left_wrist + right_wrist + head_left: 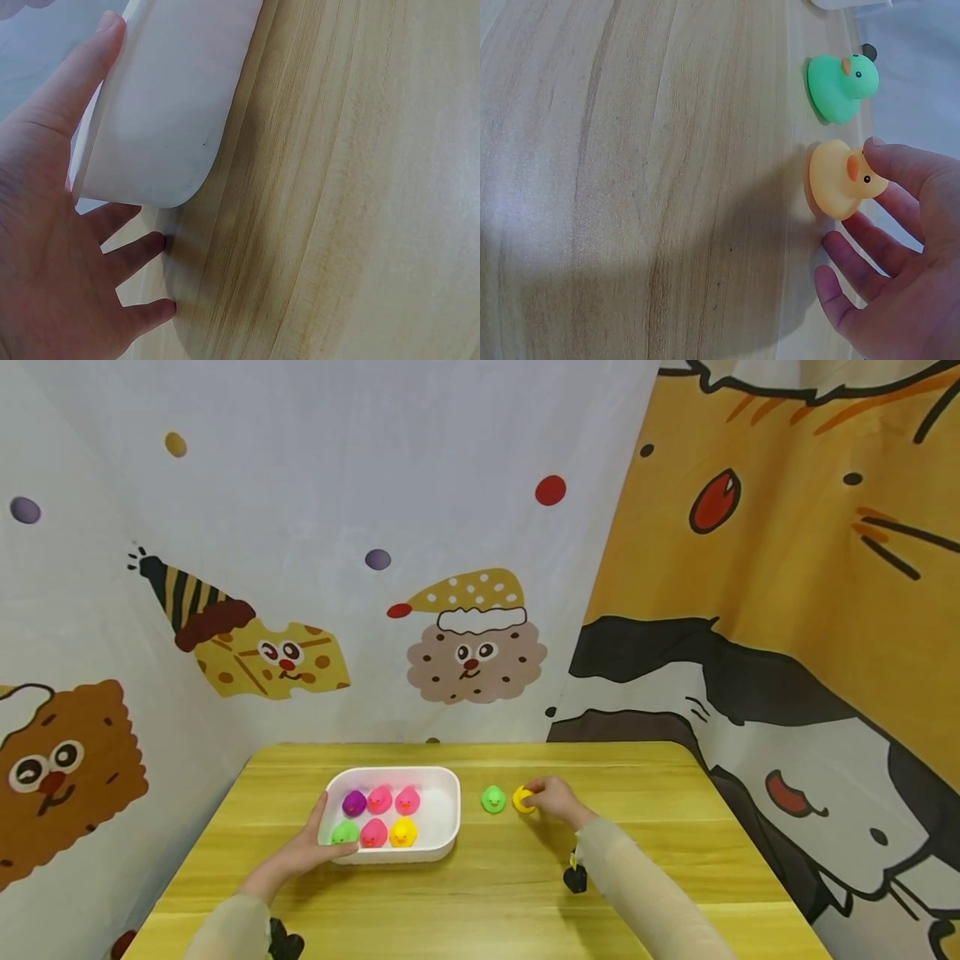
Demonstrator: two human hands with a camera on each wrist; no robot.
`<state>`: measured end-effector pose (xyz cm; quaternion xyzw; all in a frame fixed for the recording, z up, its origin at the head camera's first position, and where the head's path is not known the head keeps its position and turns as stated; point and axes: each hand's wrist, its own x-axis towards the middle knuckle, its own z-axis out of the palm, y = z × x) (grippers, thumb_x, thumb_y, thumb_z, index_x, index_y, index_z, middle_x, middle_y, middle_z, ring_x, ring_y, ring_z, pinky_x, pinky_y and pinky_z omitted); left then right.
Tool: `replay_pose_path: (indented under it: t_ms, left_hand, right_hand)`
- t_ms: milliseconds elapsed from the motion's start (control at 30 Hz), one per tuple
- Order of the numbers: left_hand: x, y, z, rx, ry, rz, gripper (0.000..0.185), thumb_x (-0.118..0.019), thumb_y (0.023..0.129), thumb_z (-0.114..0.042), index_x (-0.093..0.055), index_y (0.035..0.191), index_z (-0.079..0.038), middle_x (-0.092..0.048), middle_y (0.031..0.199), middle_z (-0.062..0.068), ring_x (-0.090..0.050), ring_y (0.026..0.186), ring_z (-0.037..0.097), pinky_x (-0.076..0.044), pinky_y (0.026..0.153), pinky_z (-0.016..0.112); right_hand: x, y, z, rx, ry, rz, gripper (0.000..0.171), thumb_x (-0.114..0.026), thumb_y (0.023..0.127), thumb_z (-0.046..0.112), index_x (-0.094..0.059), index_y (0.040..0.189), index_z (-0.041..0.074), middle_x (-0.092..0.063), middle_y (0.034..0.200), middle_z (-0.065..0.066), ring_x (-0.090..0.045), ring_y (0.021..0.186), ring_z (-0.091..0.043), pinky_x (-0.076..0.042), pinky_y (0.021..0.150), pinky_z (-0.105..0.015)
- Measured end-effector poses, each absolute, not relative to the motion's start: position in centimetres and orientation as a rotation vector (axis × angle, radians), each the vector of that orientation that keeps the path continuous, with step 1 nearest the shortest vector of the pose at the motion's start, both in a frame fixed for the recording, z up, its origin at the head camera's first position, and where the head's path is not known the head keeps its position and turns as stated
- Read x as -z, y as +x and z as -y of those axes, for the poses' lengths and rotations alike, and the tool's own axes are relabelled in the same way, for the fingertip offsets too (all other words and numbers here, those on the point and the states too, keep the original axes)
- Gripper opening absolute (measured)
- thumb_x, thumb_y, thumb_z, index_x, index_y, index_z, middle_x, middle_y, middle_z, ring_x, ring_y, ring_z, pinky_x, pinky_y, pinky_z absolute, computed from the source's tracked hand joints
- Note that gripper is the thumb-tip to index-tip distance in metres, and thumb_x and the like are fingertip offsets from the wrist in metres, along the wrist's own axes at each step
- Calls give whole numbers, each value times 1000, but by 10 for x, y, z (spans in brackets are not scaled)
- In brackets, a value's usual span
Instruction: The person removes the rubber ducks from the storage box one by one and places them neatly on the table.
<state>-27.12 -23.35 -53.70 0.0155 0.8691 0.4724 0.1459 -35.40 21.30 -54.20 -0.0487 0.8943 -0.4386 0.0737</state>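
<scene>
A white plastic tub stands left of the table's middle. My left hand holds it at its near left corner, thumb along the near rim and the other fingers spread round the left end. Inside sit several rubber ducks: purple, pink, green and yellow. To the right of the tub, my right hand pinches another yellow rubber duck by its head, between thumb and fingers, close over the tabletop. A green rubber duck stands beside it, nearer the tub.
The wood-grain table has rounded far corners. A cloth backdrop with cartoon figures hangs right behind it and along both sides. Dark wrist straps or devices hang under the sleeves.
</scene>
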Motion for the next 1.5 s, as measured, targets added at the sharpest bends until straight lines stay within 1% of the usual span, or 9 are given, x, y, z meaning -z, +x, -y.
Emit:
replay_pose_path:
  t_ms: [167, 533, 600, 767, 867, 967, 1133, 1333, 1500]
  left_hand:
    - [536, -271, 234, -1379, 48, -2496, 112, -69, 73, -39, 21, 138, -21, 7, 142, 26, -7, 125, 48, -10, 95, 63]
    - [534, -273, 235, -1382, 40, -2491, 112, -69, 73, -40, 21, 137, -22, 9, 143, 25, -7, 125, 47, -10, 95, 63]
    - [534, -273, 235, -1381, 46, -2498, 112, -69, 73, -40, 21, 138, -21, 8, 143, 25, -7, 125, 47, -9, 95, 63]
    - [532, -272, 235, -1359, 42, -2512, 112, -68, 73, -40, 20, 138, -20, 7, 142, 26, -7, 125, 48, -10, 95, 63]
    - [530, -272, 235, -1356, 34, -2506, 112, -68, 73, -41, 20, 138, -20, 7, 143, 25, -7, 125, 48, -10, 95, 63]
    - [529, -272, 236, -1361, 47, -2509, 112, -69, 73, -40, 20, 138, -19, 6, 142, 26, -8, 125, 48, -10, 95, 63]
    - [532, -273, 236, -1368, 79, -2520, 112, -68, 73, -39, 21, 138, -19, 7, 142, 26, -8, 125, 48, -9, 96, 62]
    - [537, -270, 234, -1351, 70, -2503, 111, -67, 74, -40, 22, 137, -20, 7, 142, 26, -10, 124, 48, -11, 96, 62]
    - [538, -270, 234, -1381, 59, -2494, 110, -67, 74, -39, 21, 138, -20, 8, 143, 25, -9, 125, 47, -10, 96, 63]
  right_hand:
    - [539, -353, -213, 1310, -167, -2688, 33, -69, 75, 13, -63, 103, -3, -62, 96, -11, -56, 80, -18, -49, 67, -29]
    - [532, -350, -209, 1284, -157, -2697, 32, -66, 77, 12, -61, 105, -2, -62, 96, -9, -56, 82, -17, -49, 69, -30]
    - [531, -351, -208, 1288, -150, -2693, 32, -66, 77, 13, -61, 105, -2, -61, 97, -9, -56, 84, -19, -49, 71, -31]
    - [527, -354, -207, 1298, -162, -2702, 35, -64, 80, 16, -59, 110, 0, -58, 107, -12, -52, 98, -26, -47, 79, -37]
    - [520, -355, -203, 1299, -187, -2711, 37, -63, 81, 20, -58, 113, 2, -57, 111, -13, -51, 103, -28, -46, 81, -39]
    - [510, -355, -197, 1290, -224, -2718, 37, -63, 81, 23, -59, 113, 5, -57, 112, -11, -52, 102, -26, -46, 81, -38]
    - [498, -355, -187, 1287, -303, -2712, 36, -63, 81, 23, -60, 112, 4, -58, 108, -9, -53, 98, -24, -45, 82, -38]
    - [493, -355, -180, 1320, -386, -2622, 35, -62, 82, 27, -60, 111, 8, -56, 113, -13, -52, 100, -23, -44, 83, -39]
    - [487, -356, -169, 1333, -398, -2588, 36, -61, 82, 29, -59, 112, 9, -56, 112, -9, -53, 99, -20, -43, 85, -39]
